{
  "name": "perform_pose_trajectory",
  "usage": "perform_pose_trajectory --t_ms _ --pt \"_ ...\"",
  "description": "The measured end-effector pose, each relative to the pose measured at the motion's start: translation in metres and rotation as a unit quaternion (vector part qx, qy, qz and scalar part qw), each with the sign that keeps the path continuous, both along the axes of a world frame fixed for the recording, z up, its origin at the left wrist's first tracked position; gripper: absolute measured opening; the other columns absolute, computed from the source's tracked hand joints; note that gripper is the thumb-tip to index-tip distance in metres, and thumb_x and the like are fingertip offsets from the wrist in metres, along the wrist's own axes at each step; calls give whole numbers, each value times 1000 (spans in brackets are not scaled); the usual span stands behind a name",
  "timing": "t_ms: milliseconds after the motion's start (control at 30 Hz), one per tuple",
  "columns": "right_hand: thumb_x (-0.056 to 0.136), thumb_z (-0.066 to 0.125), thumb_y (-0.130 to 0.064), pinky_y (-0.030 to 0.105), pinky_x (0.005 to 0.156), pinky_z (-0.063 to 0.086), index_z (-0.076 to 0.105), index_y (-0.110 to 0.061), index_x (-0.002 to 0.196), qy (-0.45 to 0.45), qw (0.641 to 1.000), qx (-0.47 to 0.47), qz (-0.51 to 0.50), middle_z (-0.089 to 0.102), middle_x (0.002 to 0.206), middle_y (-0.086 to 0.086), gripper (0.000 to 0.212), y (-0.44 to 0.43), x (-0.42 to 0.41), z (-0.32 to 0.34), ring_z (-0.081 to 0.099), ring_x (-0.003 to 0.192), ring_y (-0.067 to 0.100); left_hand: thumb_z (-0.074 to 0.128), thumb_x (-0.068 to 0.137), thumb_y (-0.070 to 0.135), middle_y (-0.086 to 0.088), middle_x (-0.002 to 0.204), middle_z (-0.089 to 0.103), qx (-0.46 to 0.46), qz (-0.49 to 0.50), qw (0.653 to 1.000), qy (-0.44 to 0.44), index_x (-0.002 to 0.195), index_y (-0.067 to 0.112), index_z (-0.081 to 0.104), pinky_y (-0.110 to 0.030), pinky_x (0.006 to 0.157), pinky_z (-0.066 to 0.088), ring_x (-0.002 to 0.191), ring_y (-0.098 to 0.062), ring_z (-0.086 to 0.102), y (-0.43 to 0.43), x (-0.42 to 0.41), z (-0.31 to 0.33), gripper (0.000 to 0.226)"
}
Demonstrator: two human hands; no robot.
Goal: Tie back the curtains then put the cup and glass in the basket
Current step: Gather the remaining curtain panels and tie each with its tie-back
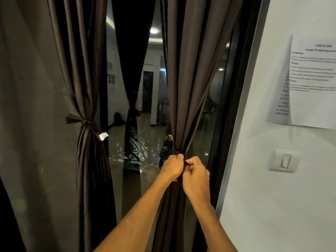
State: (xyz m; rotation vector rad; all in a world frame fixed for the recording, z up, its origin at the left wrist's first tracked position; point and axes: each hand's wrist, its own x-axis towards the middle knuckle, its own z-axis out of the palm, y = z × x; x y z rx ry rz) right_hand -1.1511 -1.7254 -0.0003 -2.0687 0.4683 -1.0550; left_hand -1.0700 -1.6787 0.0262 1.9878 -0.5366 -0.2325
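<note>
Two dark curtains hang before a window (138, 57) whose glass reflects a lit room, so what lies beyond the pane is hard to read. The left curtain (85, 73) is gathered at its waist and bound by a knotted tie (84, 122) of the same dark cloth, with a small white tag (103, 136) at one loose end. The right curtain (190, 79) is drawn in to a narrow waist lower down, just beside the dark window frame (234, 106). Both hands meet at that waist, touching each other. The left hand (171, 168) has its fingers curled tight into the dark cloth; the right hand (197, 174) is likewise closed, thumb and fingers pinching a dark fold between the two fists. Whether that fold is a separate tie or the curtain's own cloth cannot be determined: the knuckles cover it and the colours match. No knot is visible there. The fingertips of both hands are hidden. The curtain bottoms are cut off by the lower edge. A pale sheer panel (27, 106) fills the far left. On the white wall (272, 206) at right sit a light switch (284, 161) and taped paper sheets (312, 80), their print too blurred to read and their right side cut off.
</note>
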Motion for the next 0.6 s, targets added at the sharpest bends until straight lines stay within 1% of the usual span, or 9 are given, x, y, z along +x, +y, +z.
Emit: perform_pose_trajectory --t_ms 67,133,200,267,300,367,467,533,600 --pt "95 53 -8 23 61 52 61 -18 91 -12 999 40 -7 66 75 -4 13 -2 0 0 64 70 8 33 101 37 -13 97 63 3 7 1000 -30 93 5 63 -35 76 45 95 -31 59 0 3 -3 45" --pt "94 56 -10 29 66 57 62 -20 87 -24 996 86 3 68 74 -3 14 -2 2 0 67 69 9 41 100 36 -8 71 57 -34 10 999 -28 67 10 53 -34 66 39 71 -27 54 -1 8 -7 44" --pt "93 57 -10 33 67 60 63 -21 85 -25 993 111 9 69 72 -3 15 -2 4 -2 69 68 9 48 98 33 -7 58 50 -83 12 996 4 59 12 45 -35 56 42 52 -23 48 -3 10 -8 45" --pt "92 57 -9 32 67 60 64 -20 85 -22 993 118 8 70 71 -4 15 -3 7 -6 70 68 9 52 97 32 -8 58 50 -115 11 993 34 61 12 46 -39 56 52 53 -23 52 -3 11 -7 41" --pt "91 58 -8 31 67 60 65 -19 86 -18 993 117 3 70 71 -4 15 -3 7 -8 69 67 9 54 96 31 -9 61 52 -133 8 990 55 64 11 48 -42 62 55 58 -24 56 -3 11 -7 38" --pt "92 58 -6 26 63 57 67 -16 89 -12 994 106 -6 70 71 -3 13 -4 8 -11 67 65 8 53 96 32 -11 72 58 -161 -10 982 100 76 8 54 -42 70 57 67 -26 61 -2 11 -6 31" --pt "91 58 -4 26 66 59 70 -14 92 -22 995 97 13 71 75 -4 16 -4 10 -14 69 68 7 48 98 38 -10 79 61 -106 -37 990 88 89 6 60 -33 61 55 72 -22 62 2 11 -4 36" --pt "91 59 -4 30 69 61 71 -15 91 -37 993 112 32 73 77 -4 17 -3 10 -14 71 70 8 46 99 39 -6 72 60 -71 -47 995 59 88 8 61 -26 54 49 65 -17 58 4 13 -2 37" --pt "91 60 -5 29 65 61 70 -15 88 -52 989 128 42 73 75 -1 14 -2 9 -12 71 67 9 47 99 36 -4 69 60 -73 -55 995 48 85 8 62 -26 54 47 61 -15 56 5 15 -1 34"
